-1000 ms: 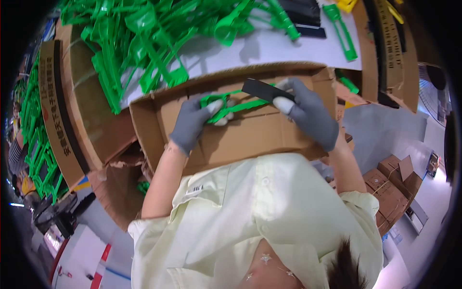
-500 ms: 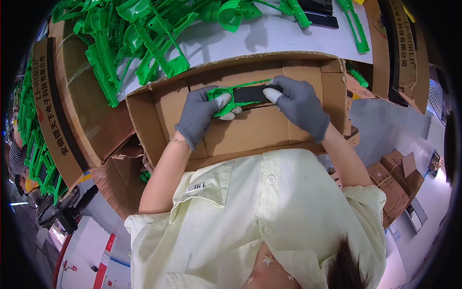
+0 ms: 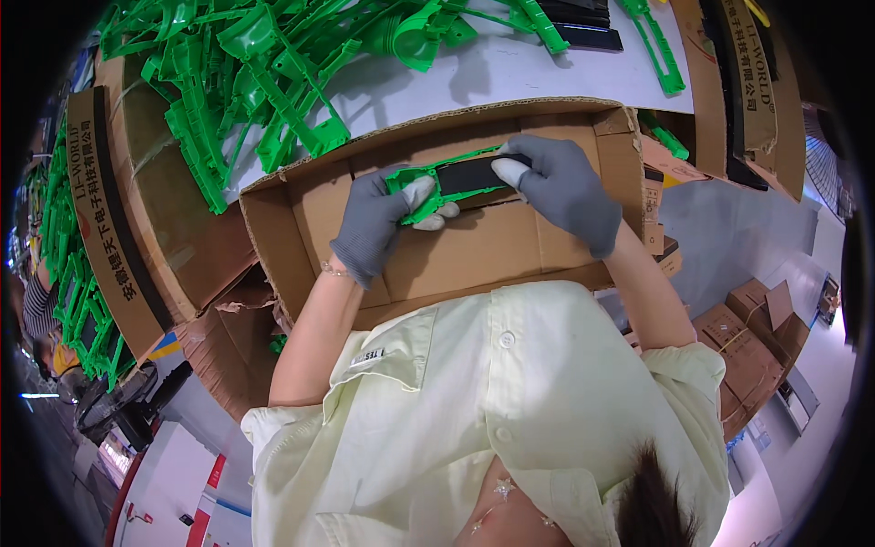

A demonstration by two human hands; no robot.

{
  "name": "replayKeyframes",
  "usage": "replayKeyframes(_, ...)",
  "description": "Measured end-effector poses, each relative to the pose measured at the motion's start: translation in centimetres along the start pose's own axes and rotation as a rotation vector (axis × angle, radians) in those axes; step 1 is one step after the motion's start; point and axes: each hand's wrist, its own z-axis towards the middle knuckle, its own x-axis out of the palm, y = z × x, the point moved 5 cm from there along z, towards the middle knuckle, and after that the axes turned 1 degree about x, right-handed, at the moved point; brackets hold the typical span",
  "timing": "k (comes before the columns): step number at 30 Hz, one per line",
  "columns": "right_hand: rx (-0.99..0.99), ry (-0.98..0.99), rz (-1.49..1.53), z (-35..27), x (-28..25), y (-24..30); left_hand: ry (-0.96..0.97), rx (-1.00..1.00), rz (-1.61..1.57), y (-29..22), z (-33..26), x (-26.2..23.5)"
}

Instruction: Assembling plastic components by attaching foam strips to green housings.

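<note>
Both of my hands wear grey gloves with whitish fingertips. Between them, above a shallow cardboard box (image 3: 492, 258), is a green plastic frame (image 3: 421, 174) with a flat black rectangular panel (image 3: 469, 175) lying within it. My left hand (image 3: 385, 211) is closed on the frame's wider left end, thumb on top and fingers underneath. At the other end my right hand (image 3: 567, 187) grips the panel and frame, its thumb pressed on the black face. The right fingers beneath are hidden.
A pile of green plastic frames (image 3: 264, 73) covers the white table (image 3: 510, 68) beyond the box. Several black panels (image 3: 588, 35) lie at the back, with a single green frame (image 3: 658, 55) to their right. Cardboard boxes (image 3: 146, 201) stand at the left, more (image 3: 743, 346) at the right.
The view has shifted slightly, moving the background a little left. Both hands keep their grip on the frame and panel, in nearly the same pose.
</note>
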Motion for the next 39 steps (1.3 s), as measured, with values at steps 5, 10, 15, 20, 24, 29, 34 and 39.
replayKeyframes(5, 0.007, -0.045, -0.156, -0.6, 0.4, 0.6, -0.103, 0.027, 0.081, -0.5, -0.2, 0.8)
replayKeyframes(10, -0.126, -0.235, -0.368, -1.7, -1.0, 2.8, -0.128, 0.037, 0.089, -1.9, -0.8, 1.6)
replayKeyframes(15, -0.202, -0.418, 0.004, -2.1, -2.6, 0.2, -0.047, 0.078, 0.109, -2.5, -1.0, 3.0)
replayKeyframes(20, 0.21, -0.046, 0.18, -2.9, -2.1, -0.7, -0.028, 0.074, 0.198, -2.0, -0.5, 3.5)
replayKeyframes(24, 0.056, -0.228, -0.241, -3.8, -2.2, -0.8, -0.004, 0.028, 0.284, -2.4, 0.1, 3.8)
replayKeyframes(29, 0.049, -0.13, -0.262, -3.1, -5.6, -0.3, 0.196, -0.158, 0.338, -3.4, 1.1, 4.4)
replayKeyframes(34, -0.293, -0.644, -0.419, 2.1, -15.6, 2.3, 0.397, -0.249, 0.676, -3.5, 4.0, 7.0)
replayKeyframes(39, -0.239, -0.563, -0.604, 11.4, -18.1, 0.6, 0.065, 0.443, 1.608, -2.7, 7.5, 11.8)
